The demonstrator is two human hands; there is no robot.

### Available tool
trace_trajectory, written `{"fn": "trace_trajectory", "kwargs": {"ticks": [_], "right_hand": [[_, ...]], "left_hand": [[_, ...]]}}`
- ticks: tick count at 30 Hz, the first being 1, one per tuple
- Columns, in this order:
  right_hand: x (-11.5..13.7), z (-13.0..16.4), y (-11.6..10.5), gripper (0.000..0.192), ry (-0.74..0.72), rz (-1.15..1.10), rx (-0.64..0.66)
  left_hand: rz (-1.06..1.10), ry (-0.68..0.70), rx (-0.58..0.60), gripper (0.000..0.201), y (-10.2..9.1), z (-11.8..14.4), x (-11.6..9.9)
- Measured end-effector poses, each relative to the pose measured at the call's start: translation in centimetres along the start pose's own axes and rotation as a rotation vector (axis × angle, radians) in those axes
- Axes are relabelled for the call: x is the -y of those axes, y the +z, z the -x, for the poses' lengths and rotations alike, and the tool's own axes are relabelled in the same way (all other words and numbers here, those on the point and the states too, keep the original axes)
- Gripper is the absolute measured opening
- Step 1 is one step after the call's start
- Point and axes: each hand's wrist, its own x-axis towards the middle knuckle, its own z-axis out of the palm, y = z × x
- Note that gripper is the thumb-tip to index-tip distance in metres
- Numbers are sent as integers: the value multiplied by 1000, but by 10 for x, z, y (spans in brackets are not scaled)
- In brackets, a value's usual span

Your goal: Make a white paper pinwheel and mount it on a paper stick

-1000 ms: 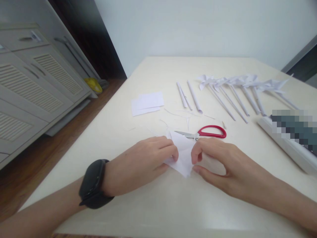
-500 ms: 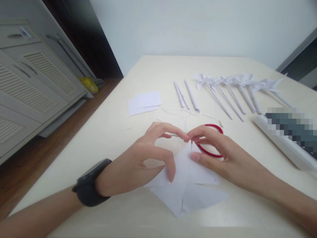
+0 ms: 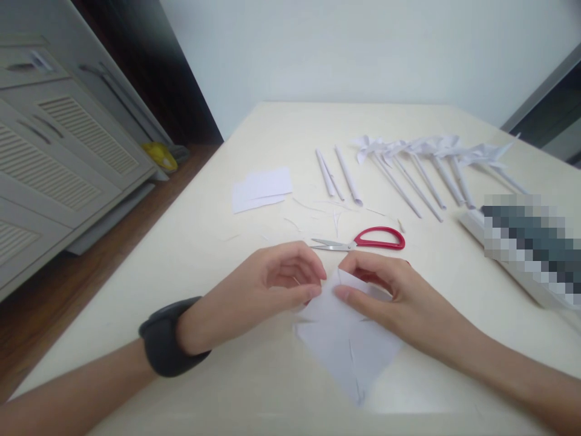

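1. The left hand (image 3: pixel 267 287), a black wristband (image 3: pixel 170 336) on its wrist, sits at lower centre of the frame with its fingers curled and its thumb and fingertips pinching the upper left flap of a white cut paper sheet (image 3: pixel 349 345).
2. The right hand (image 3: pixel 394 297) meets it from the right, thumb and forefinger pressed on the same sheet's upper flaps; whether they grip a fold or only press it flat is hard to tell.
3. The sheet lies flat on the cream table (image 3: pixel 272 387), its lower point aimed at the bottom edge of the frame.
4. Red-handled scissors (image 3: pixel 363 241) lie closed just above the hands.
5. Toward upper centre lie rolled paper sticks (image 3: pixel 338 175); to their right, a row of white paper pinwheels (image 3: pixel 426 151).
6. Left of the sticks lie flat paper slips (image 3: pixel 261 188).
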Motion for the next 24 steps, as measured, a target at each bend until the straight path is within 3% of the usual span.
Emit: {"fn": "trace_trajectory", "kwargs": {"ticks": [12, 18, 24], "right_hand": [[-1, -2, 2, 8, -8, -36, -14], [-3, 0, 6, 6, -22, -62, 9], [3, 2, 5, 5, -28, 77, -22]], "left_hand": [[-166, -8, -8, 11, 4, 2, -6], [-107, 2, 2, 7, 9, 2, -7], [-133, -9, 2, 7, 12, 1, -3]]}}
